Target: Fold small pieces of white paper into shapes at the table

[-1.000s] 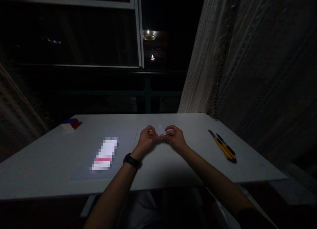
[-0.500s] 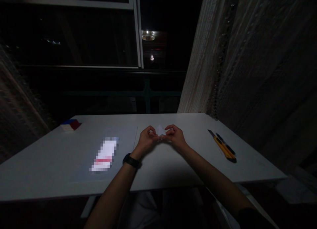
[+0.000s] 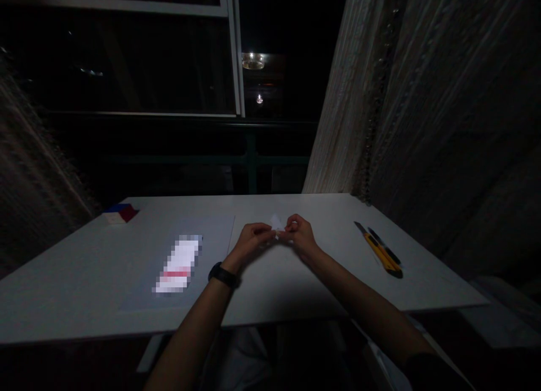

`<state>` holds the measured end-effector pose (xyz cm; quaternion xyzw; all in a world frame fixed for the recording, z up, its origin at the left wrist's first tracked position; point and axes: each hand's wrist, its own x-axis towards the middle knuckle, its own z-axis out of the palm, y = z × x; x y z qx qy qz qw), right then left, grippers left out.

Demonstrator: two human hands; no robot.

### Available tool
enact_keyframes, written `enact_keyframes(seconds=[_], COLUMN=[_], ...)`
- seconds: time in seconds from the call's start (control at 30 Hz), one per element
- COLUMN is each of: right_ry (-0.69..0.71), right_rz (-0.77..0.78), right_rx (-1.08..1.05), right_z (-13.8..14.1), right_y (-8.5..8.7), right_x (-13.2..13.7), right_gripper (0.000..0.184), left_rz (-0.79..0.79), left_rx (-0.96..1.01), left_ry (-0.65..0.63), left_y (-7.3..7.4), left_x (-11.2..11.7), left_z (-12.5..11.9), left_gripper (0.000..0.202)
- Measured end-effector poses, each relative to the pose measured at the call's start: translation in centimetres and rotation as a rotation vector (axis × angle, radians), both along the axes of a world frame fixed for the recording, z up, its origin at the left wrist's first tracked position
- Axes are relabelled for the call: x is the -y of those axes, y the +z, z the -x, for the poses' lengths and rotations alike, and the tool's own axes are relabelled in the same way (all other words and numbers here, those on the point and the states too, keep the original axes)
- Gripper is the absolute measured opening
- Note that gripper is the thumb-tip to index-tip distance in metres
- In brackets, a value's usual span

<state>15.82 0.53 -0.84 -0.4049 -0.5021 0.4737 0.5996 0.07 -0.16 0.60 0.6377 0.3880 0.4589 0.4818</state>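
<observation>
A small folded piece of white paper [image 3: 276, 222] is held just over the white table [image 3: 270, 284], between my two hands. My left hand [image 3: 252, 239] pinches its left side with thumb and fingers, a black watch [image 3: 224, 274] on that wrist. From the other side my right hand [image 3: 301, 233] grips the paper in a pinch, its index finger bent. The fingertips almost meet at the paper's lower part, so the folds there are partly hidden and too small to make out.
A lit, pixelated phone [image 3: 180, 264] lies on a pale sheet [image 3: 220, 239] to the left. Behind it sits a colour puzzle cube [image 3: 120, 213]. On the right rest a yellow box cutter [image 3: 382, 256] and a dark pen-like tool [image 3: 384, 244]. Curtains [image 3: 333, 109] hang beyond the table.
My left hand's fingers have straightened from a curl and lie closer to the paper. The paper has tilted and shifted slightly right. My right hand has barely moved.
</observation>
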Motion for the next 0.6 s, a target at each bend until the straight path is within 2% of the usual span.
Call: enact_keyframes(seconds=[0.17, 0.33, 0.43, 0.6], right_ry=[0.031, 0.076, 0.108, 0.074], right_rz=[-0.037, -0.091, -0.118, -0.14], right_rx=[0.002, 0.108, 0.188, 0.3], right_z=[0.2, 0.3, 0.3, 0.0], right_y=[-0.1, -0.5, -0.7, -0.8], right_x=[0.2, 0.2, 0.2, 0.3], right_gripper=[0.045, 0.052, 0.054, 0.059], left_rz=[-0.138, -0.331, -0.383, -0.33], left_rx=[-0.144, -0.286, -0.322, -0.272], left_ry=[0.156, 0.285, 0.288, 0.244], left_y=[-0.2, -1.0, -1.3, -1.5], left_x=[-0.1, -0.1, -0.1, -0.2], left_z=[-0.3, -0.5, -0.5, -0.5], left_gripper=[0.026, 0.018, 0.016, 0.015])
